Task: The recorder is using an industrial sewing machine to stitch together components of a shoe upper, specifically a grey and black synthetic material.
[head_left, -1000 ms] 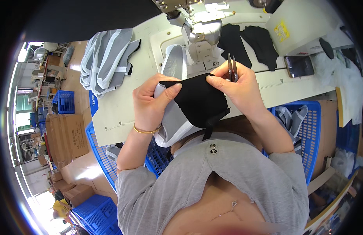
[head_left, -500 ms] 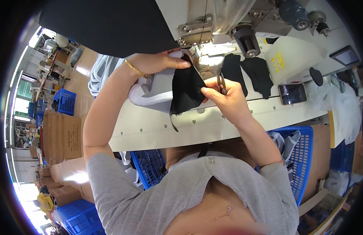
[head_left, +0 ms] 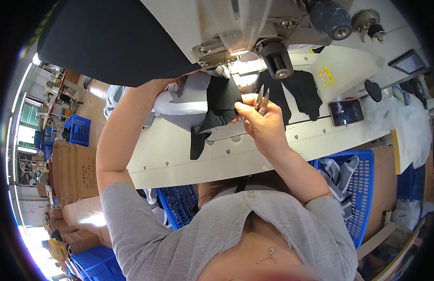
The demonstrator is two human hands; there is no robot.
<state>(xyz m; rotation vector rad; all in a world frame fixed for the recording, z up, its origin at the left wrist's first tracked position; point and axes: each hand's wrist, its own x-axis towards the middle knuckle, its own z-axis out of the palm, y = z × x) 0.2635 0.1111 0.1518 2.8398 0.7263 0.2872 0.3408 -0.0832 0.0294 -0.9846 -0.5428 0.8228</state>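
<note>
Between the thumb and fingers of my right hand [head_left: 263,122] the edge of a black fabric piece [head_left: 222,102] is pinched. The same hand carries metal thread snips [head_left: 262,99], blades pointing up and apart. The black piece lies over a white and grey fabric piece [head_left: 182,105], just in front of the sewing machine's lit needle area [head_left: 233,70]. A narrow black flap hangs from its lower end over the table. My left hand [head_left: 164,85] reaches behind the white and grey piece, under the machine's dark panel [head_left: 114,47]; its fingers are hidden.
Black fabric pieces [head_left: 303,93] lie on the white table [head_left: 179,164], right of the machine. A phone [head_left: 346,113] and clear plastic bags [head_left: 404,131] are beyond them. Blue baskets [head_left: 364,196] stand below the table edge. A cardboard box [head_left: 76,171] is at the left.
My left hand has slid back behind the fabric; its thumb no longer shows on the black piece. The black piece has turned, with its flap hanging lower left. The snips now point more upward.
</note>
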